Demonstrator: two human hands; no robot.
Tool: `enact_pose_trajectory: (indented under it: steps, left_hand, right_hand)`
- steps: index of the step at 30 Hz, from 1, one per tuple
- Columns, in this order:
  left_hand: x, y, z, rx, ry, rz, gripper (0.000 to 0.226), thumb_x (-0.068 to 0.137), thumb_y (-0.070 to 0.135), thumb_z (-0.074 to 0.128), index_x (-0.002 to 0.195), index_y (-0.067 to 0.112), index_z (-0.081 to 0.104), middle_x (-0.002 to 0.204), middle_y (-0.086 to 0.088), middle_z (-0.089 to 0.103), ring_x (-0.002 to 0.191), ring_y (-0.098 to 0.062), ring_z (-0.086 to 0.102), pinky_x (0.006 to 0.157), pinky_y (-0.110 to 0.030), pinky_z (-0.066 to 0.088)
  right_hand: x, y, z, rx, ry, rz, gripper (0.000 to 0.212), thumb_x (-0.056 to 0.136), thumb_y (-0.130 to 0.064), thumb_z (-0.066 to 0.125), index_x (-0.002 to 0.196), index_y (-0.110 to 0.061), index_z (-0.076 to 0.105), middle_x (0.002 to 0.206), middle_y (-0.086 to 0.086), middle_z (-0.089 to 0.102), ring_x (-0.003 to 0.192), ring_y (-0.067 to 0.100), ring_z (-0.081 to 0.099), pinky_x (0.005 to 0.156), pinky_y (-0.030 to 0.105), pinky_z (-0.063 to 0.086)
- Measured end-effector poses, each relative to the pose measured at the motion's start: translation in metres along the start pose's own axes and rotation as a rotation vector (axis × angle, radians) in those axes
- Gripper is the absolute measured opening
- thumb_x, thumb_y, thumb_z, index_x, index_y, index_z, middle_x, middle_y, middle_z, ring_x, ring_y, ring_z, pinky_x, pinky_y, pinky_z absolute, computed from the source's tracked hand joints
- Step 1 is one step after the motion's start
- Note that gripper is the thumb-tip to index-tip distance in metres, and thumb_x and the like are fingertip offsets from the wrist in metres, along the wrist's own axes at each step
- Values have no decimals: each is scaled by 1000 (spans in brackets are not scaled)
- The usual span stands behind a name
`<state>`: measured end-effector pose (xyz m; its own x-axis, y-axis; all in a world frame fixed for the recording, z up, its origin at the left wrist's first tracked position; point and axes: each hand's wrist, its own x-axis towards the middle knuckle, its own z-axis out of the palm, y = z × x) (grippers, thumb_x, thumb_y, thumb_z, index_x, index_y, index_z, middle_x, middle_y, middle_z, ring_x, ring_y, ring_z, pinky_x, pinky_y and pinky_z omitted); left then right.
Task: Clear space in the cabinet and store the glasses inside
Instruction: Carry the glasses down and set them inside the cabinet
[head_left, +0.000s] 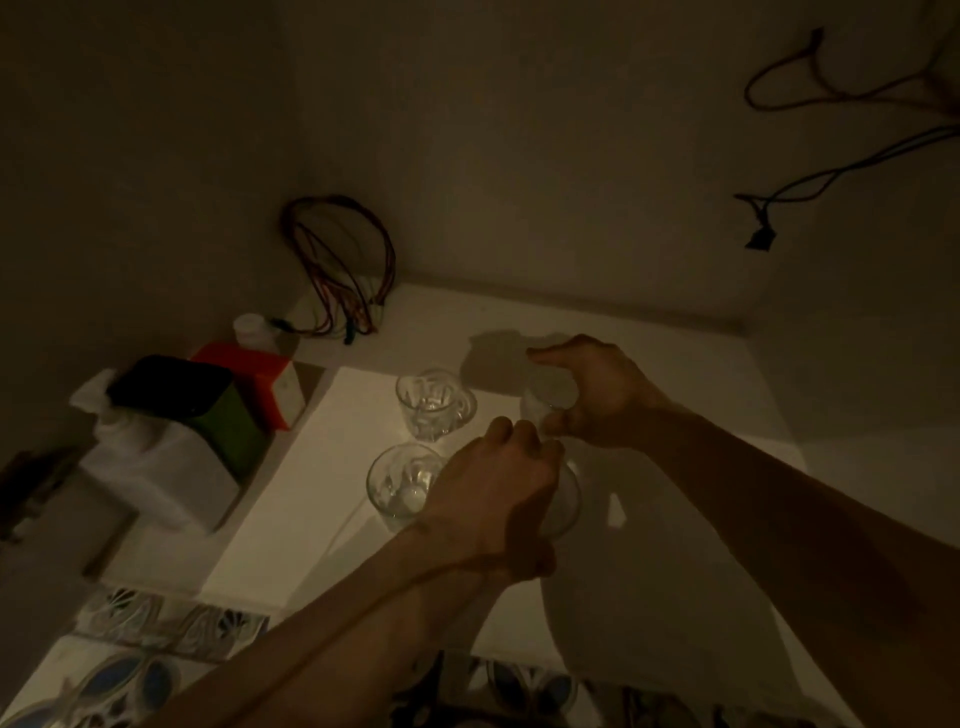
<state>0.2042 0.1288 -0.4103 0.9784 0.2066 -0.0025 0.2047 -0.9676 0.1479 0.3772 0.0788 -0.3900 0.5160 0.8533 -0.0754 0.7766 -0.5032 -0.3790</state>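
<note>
I look into a dim white cabinet. On its shelf (675, 395) two clear glasses stand free: one further back (427, 402) and one nearer (397, 486). My left hand (493, 499) is closed around a third glass (566, 501), which it largely hides. My right hand (597, 395) grips a fourth glass (548, 400) just behind it, fingers curled over its top. Both held glasses sit low over the shelf; whether they touch it I cannot tell.
At the shelf's left stand a white box with a dark green top (176, 441), an orange and white carton (260, 379) and a small white bottle (249, 327). A bundle of wires (343, 260) hangs in the back corner. Cords (831, 171) hang at upper right.
</note>
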Motion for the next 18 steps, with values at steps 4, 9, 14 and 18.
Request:
enact_pose_trajectory:
  steps: [4,9,14,18]
  left_hand:
    - [8,1,5,-3,13,19,94,67,47,84,141,10,39,148,-16,34,120,-32,39,93,-43,46]
    - [12,-2,11,-24,47,-6,97,67,51,85,143,11,39,152,-17,27,125,-34,37,95,-45,46]
    - [12,-5,11,-18,49,3,97,65,51,85,142,12,40,151,-17,28,124,-33,38,94,-43,47]
    - [12,-9,11,-37,52,50,95,65,51,85,141,15,42,145,-14,35,122,-29,38,92,-40,48]
  right_hand:
    - [17,-2,7,2,-13,-26,89,75,-26,90,152,-25,46,152,5,47,142,24,43,114,33,38]
    - [31,-6,15,-5,-26,-37,81,81,-19,83,152,-30,45,152,2,46,143,24,41,114,31,38]
    - [37,-5,20,24,-37,-31,80,81,-18,83,151,-30,46,154,0,44,142,22,41,114,32,39]
    - [39,-5,21,47,-33,-39,83,78,-22,86,151,-31,46,153,-1,45,143,21,40,115,32,37]
